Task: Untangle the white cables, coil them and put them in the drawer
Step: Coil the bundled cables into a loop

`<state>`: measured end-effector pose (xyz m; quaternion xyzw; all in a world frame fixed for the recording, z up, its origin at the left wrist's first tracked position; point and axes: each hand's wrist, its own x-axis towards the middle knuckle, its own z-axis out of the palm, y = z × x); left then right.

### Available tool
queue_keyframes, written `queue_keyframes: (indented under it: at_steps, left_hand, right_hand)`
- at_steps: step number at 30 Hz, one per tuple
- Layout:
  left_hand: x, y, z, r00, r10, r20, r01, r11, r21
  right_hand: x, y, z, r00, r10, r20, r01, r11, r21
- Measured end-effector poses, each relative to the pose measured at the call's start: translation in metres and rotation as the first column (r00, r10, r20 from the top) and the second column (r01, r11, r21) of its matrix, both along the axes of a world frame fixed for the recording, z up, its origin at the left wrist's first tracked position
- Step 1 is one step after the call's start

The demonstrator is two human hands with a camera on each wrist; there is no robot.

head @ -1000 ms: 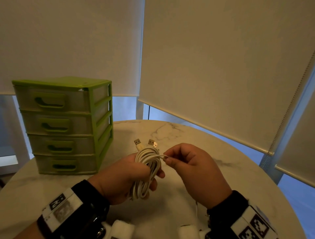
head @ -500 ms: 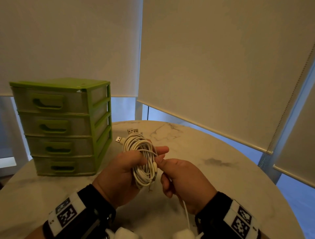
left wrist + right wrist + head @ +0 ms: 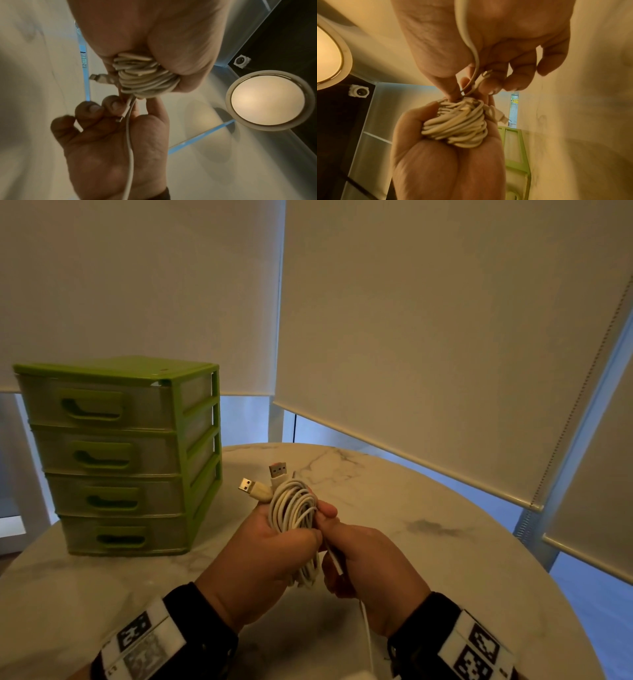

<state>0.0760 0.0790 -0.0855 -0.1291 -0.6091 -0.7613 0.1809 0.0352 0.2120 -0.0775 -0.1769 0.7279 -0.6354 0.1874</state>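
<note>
Here your left hand [image 3: 274, 546] clenched the coiled white cables [image 3: 294, 518] while your right hand [image 3: 370, 559] pinched the loose end [image 3: 334, 559]; a slackened grip could have let the loops spring apart.

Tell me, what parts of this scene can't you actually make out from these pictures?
- How many cables make up the white cable bundle: strands overlap, and the left hand wraps their middle in all views.
- Where the loose strand ends: the head view's bottom edge cuts it off.
- What is in the green drawer unit: all four drawers are closed, fronts cloudy.
- Right hand fingers: blurred in the right wrist view.
</note>
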Motion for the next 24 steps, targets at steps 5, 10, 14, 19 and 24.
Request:
queue_keyframes:
  at_steps: [5,10,14,19,24]
  left_hand:
    - [-0.003,-0.015,0.011,0.986,0.146,0.08,-0.163,0.938,0.304]
    - [-0.007,-0.054,0.025,0.967,0.202,0.157,-0.256,0.761,0.597]
    - [-0.009,-0.052,0.017,0.911,0.381,0.159,-0.412,0.817,0.404]
    - [-0.001,-0.021,0.012,0.836,0.538,-0.106,-0.549,0.817,-0.179]
    - [-0.004,-0.026,0.001,0.89,0.45,-0.075,-0.437,0.794,-0.423]
  right_hand:
    - [0.002,-0.002,-0.001,0.962,0.268,0.052,-0.256,0.952,-0.165]
    - [0.005,0.004,-0.002,0.95,0.312,-0.006,-0.31,0.943,-0.121]
    - [0.013,-0.003,-0.005,0.937,0.291,-0.195,-0.247,0.943,0.223]
    - [0.014,0.005,0.004,0.839,0.544,0.004,-0.527,0.811,0.253]
    - [0.013,0.007,0.011,0.906,0.376,-0.193,-0.314,0.905,0.286]
